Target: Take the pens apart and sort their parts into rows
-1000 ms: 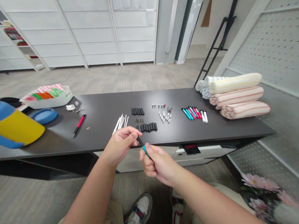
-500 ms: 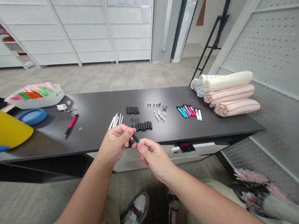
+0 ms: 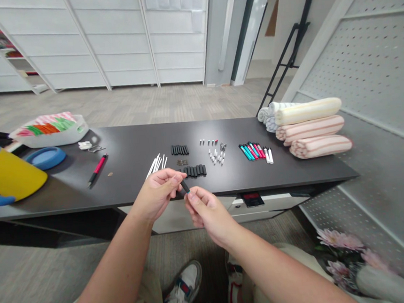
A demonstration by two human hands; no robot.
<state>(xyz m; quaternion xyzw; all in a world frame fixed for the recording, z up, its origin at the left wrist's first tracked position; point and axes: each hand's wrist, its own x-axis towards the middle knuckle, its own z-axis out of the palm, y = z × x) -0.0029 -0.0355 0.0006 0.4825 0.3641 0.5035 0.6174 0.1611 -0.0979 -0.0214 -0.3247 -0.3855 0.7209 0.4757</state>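
The person stood at the bench [image 3: 134, 188] with both forearms reaching forward, and the two hands met in the air just off its front edge. Between them was a slim black tube [image 3: 185, 186], held at a tilt. The left hand [image 3: 156, 194] pinched its upper part, while the right hand [image 3: 209, 212] closed its fingertips [image 3: 191, 195] around the lower end, so both grips were together on the one piece, and those fingers hid its lower tip. It looked light and stiff, probably smooth plastic, so I would judge that it could slip or spin in a loose pinch and was best taken by the fingertips along its barrel. Just beyond the hands lay a row of black sleeves [image 3: 195, 171] much like it, with a second row [image 3: 179, 149] farther back. Beside them were a fan of white sticks [image 3: 156, 166], a cluster of small capped parts [image 3: 216, 156], and a line of teal, pink and white markers [image 3: 253, 150]. Toward the left end sat a pink pen [image 3: 97, 170], a blue lid [image 3: 45, 158], a white tub [image 3: 50, 136] of coloured packets, and a big blue-and-yellow bottle [image 3: 6, 175]. Rolled striped towels [image 3: 309, 128] were stacked at the right end of the bench.
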